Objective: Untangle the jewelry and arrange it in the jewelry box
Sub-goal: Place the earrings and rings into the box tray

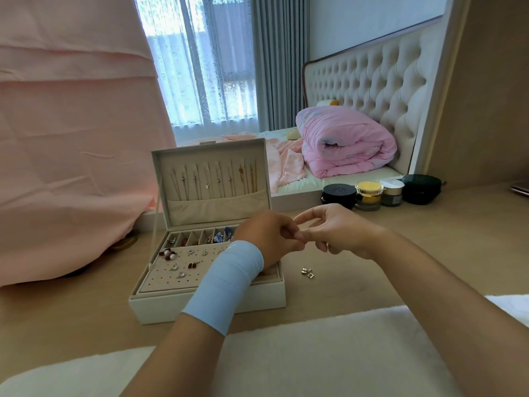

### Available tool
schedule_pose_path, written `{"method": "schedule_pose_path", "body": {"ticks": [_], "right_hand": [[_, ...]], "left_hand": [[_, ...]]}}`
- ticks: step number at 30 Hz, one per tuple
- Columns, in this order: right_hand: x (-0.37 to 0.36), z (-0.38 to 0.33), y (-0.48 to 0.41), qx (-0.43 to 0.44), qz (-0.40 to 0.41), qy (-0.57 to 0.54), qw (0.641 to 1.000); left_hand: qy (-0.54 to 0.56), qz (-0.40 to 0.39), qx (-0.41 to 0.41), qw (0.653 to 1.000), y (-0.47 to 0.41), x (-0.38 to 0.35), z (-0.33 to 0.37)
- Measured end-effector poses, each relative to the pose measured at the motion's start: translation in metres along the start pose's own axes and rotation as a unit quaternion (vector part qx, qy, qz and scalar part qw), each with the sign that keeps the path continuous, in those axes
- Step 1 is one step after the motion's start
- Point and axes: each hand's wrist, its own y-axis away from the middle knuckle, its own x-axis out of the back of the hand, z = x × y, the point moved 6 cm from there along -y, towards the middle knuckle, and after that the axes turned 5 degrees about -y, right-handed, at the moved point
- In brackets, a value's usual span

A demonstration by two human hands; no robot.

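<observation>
Touching tip-to-tip: L hand + R hand by jewelry box | grip: can't tell if clamped

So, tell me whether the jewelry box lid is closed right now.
No, the lid of the jewelry box stands upright and open, with necklaces hanging inside it.

right end of the jewelry box behind the left hand; anything in its grasp too small
</observation>
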Motion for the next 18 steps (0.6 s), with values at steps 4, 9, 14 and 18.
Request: {"method": "schedule_pose_path", "body": {"ticks": [4,9,14,18], "right_hand": [[-0.001,0.001,0.0,-0.01,-0.011,-0.011,1.0],[-0.013,0.012,-0.003,-0.018,-0.049,0.293,0.955],[-0.018,0.015,-0.004,-0.035,-0.036,0.313,0.948],[-0.022,0.012,-0.001,-0.043,-0.054,0.301,0.951]], "left_hand": [[0.014,0.011,0.019,1.0,0.001,0.007,-0.007],[-0.002,0.034,0.026,0.999,0.004,0.017,-0.012],[-0.002,0.03,0.018,0.999,0.007,0.019,-0.012],[0.005,0.035,0.012,0.999,0.01,0.022,-0.013]]}}
